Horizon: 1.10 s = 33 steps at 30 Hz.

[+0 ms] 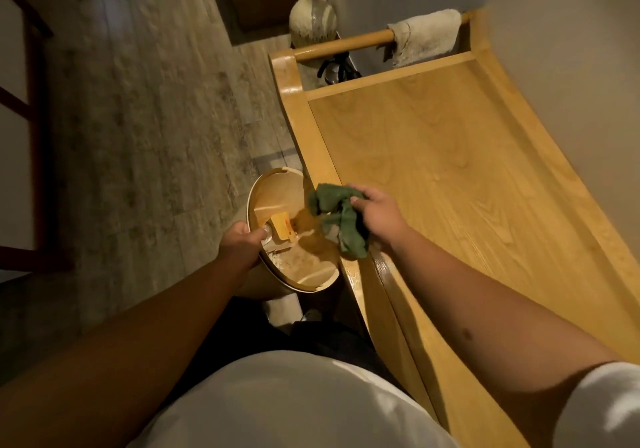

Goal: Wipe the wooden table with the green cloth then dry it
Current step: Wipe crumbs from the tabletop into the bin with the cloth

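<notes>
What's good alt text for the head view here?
Seen from above, a person's right hand grips a bunched green cloth at the near edge of a wooden table, while the left hand holds the rim of a tan bin with litter inside, beside the table. A pale towel hangs over a rail at the table's far end.

The table (450, 177) top lies bare from its near edge to the far end, open to a sweep, hemmed by a raised lip on the left and the wall close on the right. At the far end a rail (346, 43) crosses above the top, a pale towel (426, 37) draped over it. Off the near left edge, a bin (294, 236) — touching the table's side — blocks the gap toward the floor (138, 118).
</notes>
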Available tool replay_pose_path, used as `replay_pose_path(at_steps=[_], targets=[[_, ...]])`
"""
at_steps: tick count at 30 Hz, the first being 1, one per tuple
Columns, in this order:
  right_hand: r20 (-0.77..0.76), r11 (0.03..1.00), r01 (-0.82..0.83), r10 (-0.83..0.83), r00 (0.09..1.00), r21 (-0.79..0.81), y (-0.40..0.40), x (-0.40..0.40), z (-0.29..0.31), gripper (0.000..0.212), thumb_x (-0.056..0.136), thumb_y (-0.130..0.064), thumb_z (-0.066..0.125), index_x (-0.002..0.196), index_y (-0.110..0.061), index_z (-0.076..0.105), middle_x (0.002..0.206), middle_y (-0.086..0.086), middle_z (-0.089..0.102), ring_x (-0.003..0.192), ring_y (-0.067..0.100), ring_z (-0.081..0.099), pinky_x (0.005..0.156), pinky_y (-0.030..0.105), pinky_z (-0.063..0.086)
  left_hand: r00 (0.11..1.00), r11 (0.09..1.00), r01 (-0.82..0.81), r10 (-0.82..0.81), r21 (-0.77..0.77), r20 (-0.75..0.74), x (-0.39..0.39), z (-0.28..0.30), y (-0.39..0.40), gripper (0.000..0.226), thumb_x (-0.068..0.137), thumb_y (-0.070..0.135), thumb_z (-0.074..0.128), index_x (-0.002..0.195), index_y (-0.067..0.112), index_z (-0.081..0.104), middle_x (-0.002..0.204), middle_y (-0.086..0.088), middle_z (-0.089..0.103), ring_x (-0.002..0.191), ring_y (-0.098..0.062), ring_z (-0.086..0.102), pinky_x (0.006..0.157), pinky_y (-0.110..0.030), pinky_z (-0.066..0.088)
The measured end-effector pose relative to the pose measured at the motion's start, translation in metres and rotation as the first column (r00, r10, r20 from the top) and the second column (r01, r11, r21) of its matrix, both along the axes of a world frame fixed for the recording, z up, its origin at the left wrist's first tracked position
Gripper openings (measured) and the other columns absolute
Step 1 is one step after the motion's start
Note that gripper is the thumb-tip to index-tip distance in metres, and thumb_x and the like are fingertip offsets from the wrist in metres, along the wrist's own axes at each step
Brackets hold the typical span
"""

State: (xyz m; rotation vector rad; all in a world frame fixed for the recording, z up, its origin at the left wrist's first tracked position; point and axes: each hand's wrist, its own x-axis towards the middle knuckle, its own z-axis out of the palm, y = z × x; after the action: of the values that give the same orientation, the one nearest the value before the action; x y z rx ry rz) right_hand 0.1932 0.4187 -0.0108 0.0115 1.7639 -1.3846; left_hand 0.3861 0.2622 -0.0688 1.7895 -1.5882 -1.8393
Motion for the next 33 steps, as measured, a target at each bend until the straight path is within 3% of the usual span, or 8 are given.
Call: replay_pose_path(at_steps=[7, 15, 17, 19, 22, 27, 30, 33], targets=[[0.016, 0.948, 0.315, -0.315, 0.949, -0.048, 0.001, -0.082, 0.016, 0.035, 0.100, -0.005, 0.045, 0.129, -0.018, 0.059, 0.123, 0.013, 0.062, 0.107, 0.030, 0.065, 0.092, 0.049, 0.054, 0.998, 0.998, 0.045, -0.047, 0.037, 0.045, -0.015, -0.004, -0.030, 0.029, 0.063, 0.034, 0.063, 0.087, 0.018, 0.063, 0.089, -0.011, 0.068, 0.088, -0.033, 0.067, 0.081, -0.049, 0.057], [-0.371, 0.822, 0.565, -0.503, 0.780, 0.073, -0.027, -0.163, 0.006, 0.040, 0.099, -0.012, 0.045, 0.133, -0.030, 0.056, 0.121, -0.004, 0.057, 0.111, 0.019, 0.056, 0.094, 0.034, 0.050, 0.998, 0.986, 0.015, -0.024, 0.166, 0.055, -0.028, -0.015, -0.079, 0.021, 0.072, 0.029, 0.064, 0.092, 0.022, 0.060, 0.107, -0.017, 0.067, 0.097, -0.034, 0.066, 0.089, -0.055, 0.057], [-0.534, 0.826, 0.533, -0.372, 0.759, 0.181, -0.032, -0.178, -0.003, 0.041, 0.099, -0.014, 0.045, 0.135, -0.032, 0.054, 0.126, -0.006, 0.058, 0.118, 0.019, 0.054, 0.100, 0.031, 0.046, 0.999, 0.972, 0.006, -0.018, 0.235, 0.049, -0.031, -0.020, -0.093, 0.015, 0.083, 0.022, 0.068, 0.096, 0.026, 0.059, 0.111, -0.014, 0.068, 0.101, -0.034, 0.067, 0.090, -0.054, 0.057], [-0.661, 0.837, 0.357, 0.008, 0.751, 0.415, -0.033, -0.186, -0.022, 0.046, 0.097, -0.011, 0.043, 0.140, -0.028, 0.048, 0.140, 0.002, 0.053, 0.129, 0.024, 0.048, 0.109, 0.033, 0.037, 0.999, 0.961, 0.010, -0.022, 0.276, 0.040, -0.035, -0.024, -0.108, 0.015, 0.087, 0.020, 0.070, 0.097, 0.027, 0.060, 0.113, -0.014, 0.069, 0.103, -0.034, 0.068, 0.092, -0.055, 0.056], [-0.528, 0.694, -0.024, 0.569, 0.631, 0.719, -0.040, -0.180, -0.057, 0.052, 0.096, -0.004, 0.040, 0.147, -0.009, 0.031, 0.153, 0.020, 0.032, 0.141, 0.039, 0.028, 0.112, 0.050, 0.032, 0.998, 0.963, 0.038, -0.052, 0.268, 0.043, -0.040, -0.028, -0.130, 0.012, 0.088, 0.024, 0.072, 0.095, 0.024, 0.062, 0.112, -0.016, 0.070, 0.103, -0.034, 0.069, 0.092, -0.055, 0.057], [-0.547, 0.688, 0.043, 0.536, 0.643, 0.725, -0.073, -0.173, -0.075, 0.056, 0.098, -0.005, 0.037, 0.151, -0.006, 0.019, 0.161, 0.019, 0.012, 0.148, 0.034, 0.009, 0.116, 0.051, 0.022, 0.993, 0.965, 0.080, -0.098, 0.250, 0.059, -0.055, -0.025, -0.169, 0.010, 0.091, 0.013, 0.062, 0.092, 0.022, 0.060, 0.107, -0.017, 0.067, 0.088, -0.027, 0.068, 0.072, -0.040, 0.060], [-0.565, 0.700, 0.055, 0.525, 0.637, 0.712, -0.091, -0.163, -0.075, 0.058, 0.099, -0.007, 0.039, 0.153, -0.010, 0.020, 0.162, 0.014, 0.014, 0.149, 0.029, 0.011, 0.120, 0.046, 0.018, 0.988, 0.961, 0.120, -0.139, 0.249, 0.063, -0.066, -0.024, -0.188, 0.011, 0.093, 0.011, 0.061, 0.092, 0.021, 0.056, 0.118, -0.023, 0.064, 0.102, -0.037, 0.067, 0.090, -0.055, 0.056], [-0.601, 0.748, 0.082, 0.456, 0.656, 0.658, -0.114, -0.145, -0.074, 0.057, 0.100, -0.015, 0.043, 0.153, -0.018, 0.025, 0.161, 0.005, 0.021, 0.148, 0.023, 0.019, 0.119, 0.040, 0.018, 0.976, 0.959, 0.180, -0.202, 0.220, 0.080, -0.073, -0.022, -0.200, 0.010, 0.091, 0.010, 0.061, 0.099, 0.012, 0.055, 0.121, -0.030, 0.062, 0.110, -0.047, 0.063, 0.092, -0.065, 0.052]])
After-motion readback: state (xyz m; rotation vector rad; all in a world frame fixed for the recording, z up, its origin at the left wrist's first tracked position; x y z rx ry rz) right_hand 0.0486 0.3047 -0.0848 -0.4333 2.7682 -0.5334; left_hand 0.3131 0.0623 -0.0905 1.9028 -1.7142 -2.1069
